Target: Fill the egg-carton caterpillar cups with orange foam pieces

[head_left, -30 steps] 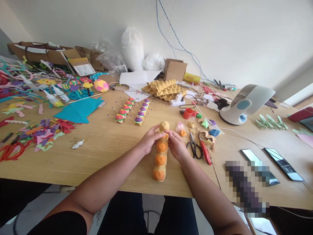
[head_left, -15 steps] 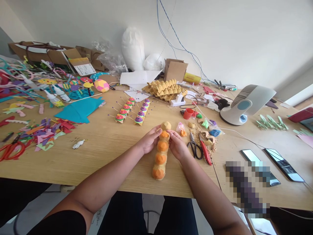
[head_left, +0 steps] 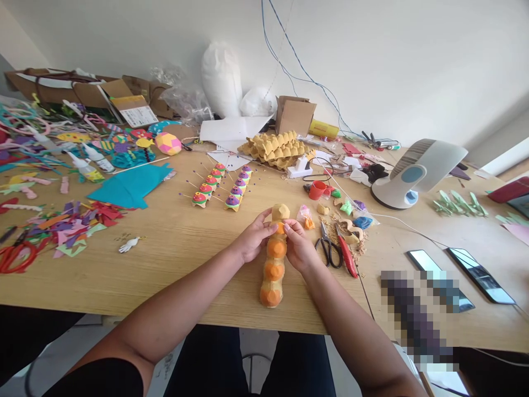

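Four orange domes, one bare, between two hands

The egg-carton strip lies lengthwise on the surface, directly in front of the person. The left hand has a narrow grip on its far part, thumb on the second dome from the far end; the right hand pinches the same part from the other side, fingers close to that thumb.

Four domes carry an orange covering that looks like soft clay; the one under the thumbs is partly hidden, so its finish cannot be judged. The dome at the far end is bare. Beyond the strip and to its left stand a red-domed row and a purple-domed row, both with layered colours and thin sticks. Against those, the strip seems only partly decorated: no second colour or sticks show on it.

Right of the strip are a small bag with orange material and black-handled scissors.

No brand can be read. Well beyond the strip, to the left, a carton label bears fine print, and behind it a yellow package carries reddish lettering; both are too small to make out.
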Tool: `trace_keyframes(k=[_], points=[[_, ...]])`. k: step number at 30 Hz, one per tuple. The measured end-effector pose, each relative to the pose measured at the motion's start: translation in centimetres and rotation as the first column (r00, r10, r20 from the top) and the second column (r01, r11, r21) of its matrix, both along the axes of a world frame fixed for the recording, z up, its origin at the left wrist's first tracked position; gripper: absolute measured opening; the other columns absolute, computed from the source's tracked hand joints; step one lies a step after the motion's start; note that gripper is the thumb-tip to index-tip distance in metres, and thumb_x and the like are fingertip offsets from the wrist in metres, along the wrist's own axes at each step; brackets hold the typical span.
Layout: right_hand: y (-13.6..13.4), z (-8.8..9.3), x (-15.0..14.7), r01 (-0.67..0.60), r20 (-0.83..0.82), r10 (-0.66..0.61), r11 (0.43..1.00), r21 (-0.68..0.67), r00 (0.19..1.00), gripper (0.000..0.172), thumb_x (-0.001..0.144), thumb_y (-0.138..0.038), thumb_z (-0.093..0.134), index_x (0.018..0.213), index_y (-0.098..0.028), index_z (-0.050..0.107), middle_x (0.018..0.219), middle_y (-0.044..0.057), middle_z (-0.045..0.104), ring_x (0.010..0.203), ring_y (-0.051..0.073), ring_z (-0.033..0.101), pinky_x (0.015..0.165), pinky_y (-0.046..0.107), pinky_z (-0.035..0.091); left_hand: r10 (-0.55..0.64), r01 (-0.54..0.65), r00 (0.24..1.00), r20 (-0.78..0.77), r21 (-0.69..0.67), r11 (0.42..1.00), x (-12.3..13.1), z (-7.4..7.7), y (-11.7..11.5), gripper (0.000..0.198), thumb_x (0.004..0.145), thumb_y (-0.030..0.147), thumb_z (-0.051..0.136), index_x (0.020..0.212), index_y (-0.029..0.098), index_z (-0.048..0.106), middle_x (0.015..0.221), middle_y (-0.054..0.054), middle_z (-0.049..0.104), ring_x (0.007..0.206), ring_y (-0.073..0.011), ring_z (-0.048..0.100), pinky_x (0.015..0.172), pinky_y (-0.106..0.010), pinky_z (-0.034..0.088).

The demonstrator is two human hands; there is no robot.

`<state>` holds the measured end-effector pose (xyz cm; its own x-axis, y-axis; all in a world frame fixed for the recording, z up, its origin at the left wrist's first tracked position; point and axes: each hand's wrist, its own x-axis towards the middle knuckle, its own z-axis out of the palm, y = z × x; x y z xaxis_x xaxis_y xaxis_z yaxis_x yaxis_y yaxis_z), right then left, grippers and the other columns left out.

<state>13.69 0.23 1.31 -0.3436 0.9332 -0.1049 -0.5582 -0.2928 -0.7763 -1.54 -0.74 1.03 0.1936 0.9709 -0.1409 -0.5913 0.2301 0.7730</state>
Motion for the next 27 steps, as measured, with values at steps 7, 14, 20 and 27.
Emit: trace_keyframes(k=[7, 14, 20, 27], points=[[0.1, 0.0, 0.1, -0.014, 0.01, 0.014, 1.0, -0.002, 1.0, 0.034, 0.071, -0.039, 0.09, 0.093, -0.026, 0.066, 0.082, -0.003, 0.069, 0.079, 0.017, 0.065, 0.074, 0.031, 0.053, -0.073, 0.073, 0.997, 0.016, 0.011, 0.997, -0.4, 0.1, 0.2, 0.081, 0.075, 0.03, 0.089, 0.146, 0.029, 0.05, 0.099, -0.002, 0.075, 0.076, -0.0133, 0.07, 0.067, -0.022, 0.053], [0.4, 0.0, 0.6, -0.097, 0.071, 0.095, 0.995, 0.022, 0.993, 0.044, 0.07, -0.039, 0.092, 0.102, -0.027, 0.064, 0.086, -0.004, 0.072, 0.07, 0.013, 0.064, 0.066, 0.025, 0.05, -0.057, 0.057, 0.998, -0.016, -0.006, 0.998, -0.9, 0.0, 0.5, 0.075, 0.078, 0.029, 0.086, 0.145, 0.026, 0.051, 0.106, -0.006, 0.076, 0.075, -0.0143, 0.072, 0.066, -0.023, 0.055], [0.9, -0.2, 1.1, -0.094, 0.239, 0.06, 0.986, 0.135, 0.969, 0.05, 0.071, -0.036, 0.091, 0.109, -0.026, 0.061, 0.08, -0.003, 0.072, 0.071, 0.014, 0.066, 0.07, 0.027, 0.051, -0.036, 0.035, 0.998, -0.046, -0.024, 0.999, -0.8, -0.4, 0.8, 0.07, 0.08, 0.028, 0.085, 0.142, 0.022, 0.054, 0.096, -0.006, 0.076, 0.067, -0.0125, 0.069, 0.061, -0.022, 0.054], [0.9, 0.0, 1.1, -0.083, 0.339, 0.006, 0.974, 0.212, 0.941, 0.048, 0.07, -0.035, 0.091, 0.109, -0.025, 0.063, 0.077, -0.004, 0.07, 0.07, 0.013, 0.064, 0.067, 0.026, 0.049, -0.1, 0.1, 0.995, 0.003, 0.037, 0.994, -1.0, -0.4, 0.8, 0.076, 0.076, 0.029, 0.088, 0.144, 0.021, 0.054, 0.103, -0.007, 0.077, 0.079, -0.0152, 0.073, 0.072, -0.025, 0.055]])
